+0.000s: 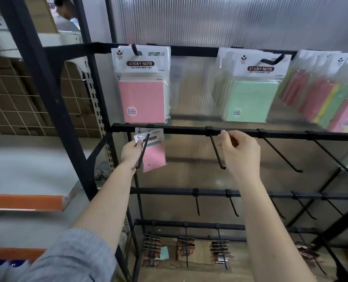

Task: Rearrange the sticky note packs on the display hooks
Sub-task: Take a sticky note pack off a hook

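The second crossbar (pixel 189 130) serves as the landmark. At its left end, the left hand (pixel 131 152) pinches the header of a pink sticky note pack (pixel 154 155) threaded on the leftmost hook (pixel 143 151) below the bar. Above that end hangs a larger pink pack (pixel 143 98). Near mid-bar, the right hand (pixel 239 151) has its fingers curled, the fingertips pinching the base of an empty hook (pixel 217 151). Above the bar, to the right, hang a green pack (pixel 252 100) and multicolour packs (pixel 329 100).
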Action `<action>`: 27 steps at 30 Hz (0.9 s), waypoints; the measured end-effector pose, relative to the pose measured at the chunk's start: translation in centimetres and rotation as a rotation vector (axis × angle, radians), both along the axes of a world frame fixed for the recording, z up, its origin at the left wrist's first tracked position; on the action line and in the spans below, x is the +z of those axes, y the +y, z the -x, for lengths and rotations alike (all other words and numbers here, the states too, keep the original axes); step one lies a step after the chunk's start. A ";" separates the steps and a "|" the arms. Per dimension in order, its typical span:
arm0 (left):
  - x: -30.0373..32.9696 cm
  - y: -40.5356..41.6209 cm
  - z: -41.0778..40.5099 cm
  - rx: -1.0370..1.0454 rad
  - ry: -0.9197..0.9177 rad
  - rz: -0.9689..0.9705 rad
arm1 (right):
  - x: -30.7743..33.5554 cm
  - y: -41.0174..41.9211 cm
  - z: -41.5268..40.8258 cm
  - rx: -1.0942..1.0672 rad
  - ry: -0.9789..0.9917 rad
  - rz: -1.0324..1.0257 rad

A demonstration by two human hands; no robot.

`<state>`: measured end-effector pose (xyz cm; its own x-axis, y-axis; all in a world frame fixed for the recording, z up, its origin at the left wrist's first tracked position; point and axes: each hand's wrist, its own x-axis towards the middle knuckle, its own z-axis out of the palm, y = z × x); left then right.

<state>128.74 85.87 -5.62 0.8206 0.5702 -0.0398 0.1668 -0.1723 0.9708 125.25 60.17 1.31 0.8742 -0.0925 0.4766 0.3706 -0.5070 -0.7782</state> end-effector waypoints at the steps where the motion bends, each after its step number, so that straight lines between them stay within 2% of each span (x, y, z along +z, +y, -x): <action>1: -0.1 -0.1 0.2 0.030 0.009 -0.053 | 0.0 0.1 0.1 0.006 -0.004 0.007; 7: 0.2 -0.9 3.6 0.115 0.062 -0.164 | -0.3 1.6 0.4 0.030 -0.036 0.032; 12: 0.5 -1.8 7.7 0.119 -0.078 -0.317 | -0.7 3.5 0.8 0.061 -0.075 0.103; 15: 0.9 -2.1 9.6 0.101 -0.084 -0.390 | -1.2 4.8 0.6 0.115 -0.054 0.097; 18: 1.1 -1.9 11.1 0.079 -0.081 -0.453 | -2.3 6.3 -0.6 0.175 0.028 0.061; 23: 1.5 -1.5 12.6 0.119 -0.061 -0.552 | -4.8 9.6 -4.0 0.247 0.286 -0.001; 27: 2.5 -1.2 13.4 0.161 -0.112 -0.534 | -6.1 12.1 -6.4 0.267 0.370 0.115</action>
<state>115.38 84.70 -3.16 0.7041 0.6057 0.3706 0.1324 -0.6247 0.7695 131.65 72.23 -4.78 0.9732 0.1943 0.1227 0.2085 -0.5225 -0.8267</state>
